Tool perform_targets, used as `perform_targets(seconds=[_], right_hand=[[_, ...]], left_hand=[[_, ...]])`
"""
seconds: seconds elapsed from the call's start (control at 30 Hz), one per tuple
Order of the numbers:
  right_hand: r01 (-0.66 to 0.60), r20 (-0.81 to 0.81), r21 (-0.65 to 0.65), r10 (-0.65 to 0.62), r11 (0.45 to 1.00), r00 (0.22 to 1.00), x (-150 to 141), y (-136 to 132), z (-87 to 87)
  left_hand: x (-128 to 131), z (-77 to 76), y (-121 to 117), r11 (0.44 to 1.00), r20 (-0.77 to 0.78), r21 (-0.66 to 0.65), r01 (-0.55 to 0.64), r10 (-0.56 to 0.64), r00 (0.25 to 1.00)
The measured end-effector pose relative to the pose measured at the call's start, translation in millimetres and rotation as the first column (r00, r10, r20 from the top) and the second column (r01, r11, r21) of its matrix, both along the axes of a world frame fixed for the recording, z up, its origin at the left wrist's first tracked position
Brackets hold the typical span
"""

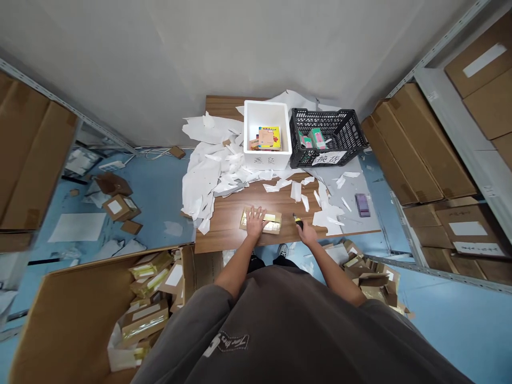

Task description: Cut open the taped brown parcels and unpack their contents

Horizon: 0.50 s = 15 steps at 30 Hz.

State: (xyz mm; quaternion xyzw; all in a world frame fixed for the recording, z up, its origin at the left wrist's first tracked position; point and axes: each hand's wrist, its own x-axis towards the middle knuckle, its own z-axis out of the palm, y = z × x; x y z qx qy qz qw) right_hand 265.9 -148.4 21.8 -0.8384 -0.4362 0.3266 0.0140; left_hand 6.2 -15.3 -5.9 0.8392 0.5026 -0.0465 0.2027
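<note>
Blue floor (154,186), grey wall (256,48), laden shelving at both sides: these are surrounding one wood-grain table (232,202), which I am viewing from within the room.

Item: taped brown carton (273,226), lying near the table's front edge, slightly left of the worker's midline. Left hand (255,221): resting flat on the carton's top, fingers a little apart, not wrapping around it. Right hand (307,233): closing around the black-and-yellow handle of a cutter (298,221), whose tip is pointing away from the body, just beside the carton and not touching it. Blade length: I am not managing to tell.

Also standing: white bin (280,160) holding small packs; black crate (295,154) beside it, holding green-and-pink boxes. Torn paper (200,178) is covering the back left; loose strips (296,191) are lying ahead of the cutter.

Hazards, in my judgement: the glossy tape could be offering poor grip, so a hard stroke might skid toward the left fingers; a deep cut could be scoring the contents; a hidden blade could be getting lost under scraps.
</note>
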Motion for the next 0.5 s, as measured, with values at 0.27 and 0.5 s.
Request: perform_targets(seconds=[0.27, 0.5], right_hand=[[0.481, -0.454, 0.159, -0.369, 0.862, 0.811, -92, 16, -56.7], [0.441, -0.365, 0.22, -0.346, 0.87, 0.865, -93, 107, -55.4]], left_hand=[[10, 21.3, 15, 0.996, -0.03, -0.045, -0.076, 0.074, 0.997], [-24, 35.2, -24, 0.957, -0.138, -0.044, -0.285, 0.277, 0.951]])
